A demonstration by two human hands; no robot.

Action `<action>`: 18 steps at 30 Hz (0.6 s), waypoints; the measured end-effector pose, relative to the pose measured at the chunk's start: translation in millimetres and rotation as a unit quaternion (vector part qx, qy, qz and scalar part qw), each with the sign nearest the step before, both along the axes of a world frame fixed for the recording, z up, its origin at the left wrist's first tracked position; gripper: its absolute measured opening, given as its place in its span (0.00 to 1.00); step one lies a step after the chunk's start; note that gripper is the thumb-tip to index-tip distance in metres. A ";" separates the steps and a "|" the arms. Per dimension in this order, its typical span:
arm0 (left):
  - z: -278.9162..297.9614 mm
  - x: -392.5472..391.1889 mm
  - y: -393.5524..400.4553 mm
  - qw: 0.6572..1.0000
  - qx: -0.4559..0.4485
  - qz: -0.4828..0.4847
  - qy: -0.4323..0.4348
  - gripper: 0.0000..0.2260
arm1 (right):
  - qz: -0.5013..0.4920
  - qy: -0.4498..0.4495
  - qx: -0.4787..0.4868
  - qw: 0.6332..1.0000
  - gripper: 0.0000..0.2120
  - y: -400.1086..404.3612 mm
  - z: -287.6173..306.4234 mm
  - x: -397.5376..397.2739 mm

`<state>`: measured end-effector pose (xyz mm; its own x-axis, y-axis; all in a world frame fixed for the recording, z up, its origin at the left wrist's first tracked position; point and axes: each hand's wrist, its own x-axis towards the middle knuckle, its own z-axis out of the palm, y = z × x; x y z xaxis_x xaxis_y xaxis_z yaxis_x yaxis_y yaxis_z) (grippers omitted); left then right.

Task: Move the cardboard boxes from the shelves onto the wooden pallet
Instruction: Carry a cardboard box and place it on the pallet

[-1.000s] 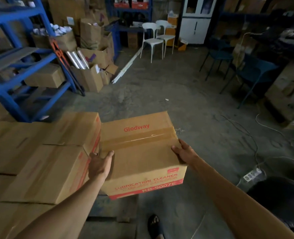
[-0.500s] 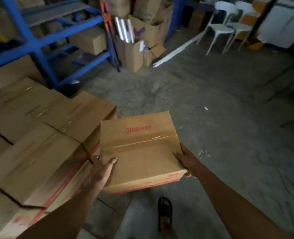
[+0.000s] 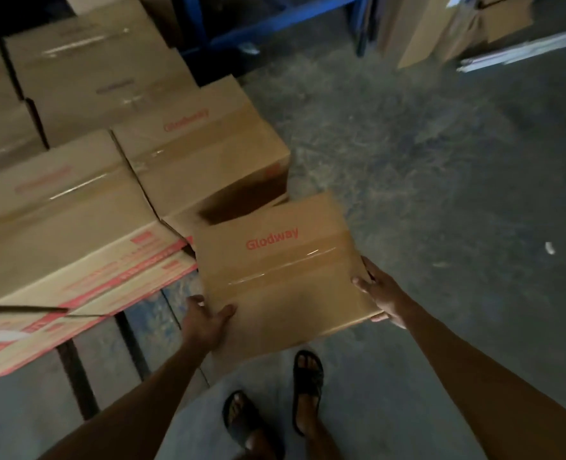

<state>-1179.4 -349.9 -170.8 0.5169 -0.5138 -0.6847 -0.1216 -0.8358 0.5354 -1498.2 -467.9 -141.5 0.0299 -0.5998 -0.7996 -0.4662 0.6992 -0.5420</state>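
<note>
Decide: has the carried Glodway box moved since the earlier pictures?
Yes. The carried box has come lower and closer to the stacked boxes, now below their top level, beside them.

carried box | brown, taped, "glodway" | beside stacked boxes

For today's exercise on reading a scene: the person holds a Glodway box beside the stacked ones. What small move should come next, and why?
Probably lower the held box to the left, beside the stack. The left hand and right hand grip its sides, and it hangs at the stack's near edge, not yet set down.
</note>
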 end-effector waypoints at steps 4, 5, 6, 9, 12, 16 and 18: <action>-74.2 -2.4 -14.5 1.000 0.017 0.021 -0.006 0.28 | 0.031 -0.007 0.011 0.999 0.27 -41.9 -75.3 1.1; -89.8 -4.2 -14.6 1.000 0.019 0.023 -0.009 0.27 | 0.040 -0.009 0.008 0.999 0.26 -48.8 -94.5 0.1; -104.8 -5.9 -15.5 1.000 0.015 0.026 -0.009 0.26 | 0.051 -0.010 0.002 0.999 0.26 -54.8 -113.2 0.7; -138.8 -10.7 -14.4 0.999 0.010 0.037 -0.003 0.24 | 0.048 -0.025 -0.020 0.998 0.26 -64.7 -156.1 3.1; -171.9 -7.7 -16.7 0.999 0.002 0.050 -0.012 0.22 | 0.064 -0.047 -0.047 0.996 0.26 -72.3 -195.0 9.4; -207.6 -6.6 -16.7 0.998 -0.008 0.055 -0.020 0.21 | 0.091 -0.061 -0.126 0.986 0.28 -76.8 -237.1 13.7; -220.6 -7.1 -17.2 0.998 -0.009 0.047 -0.031 0.23 | 0.083 -0.033 -0.154 0.984 0.28 -79.5 -254.4 13.3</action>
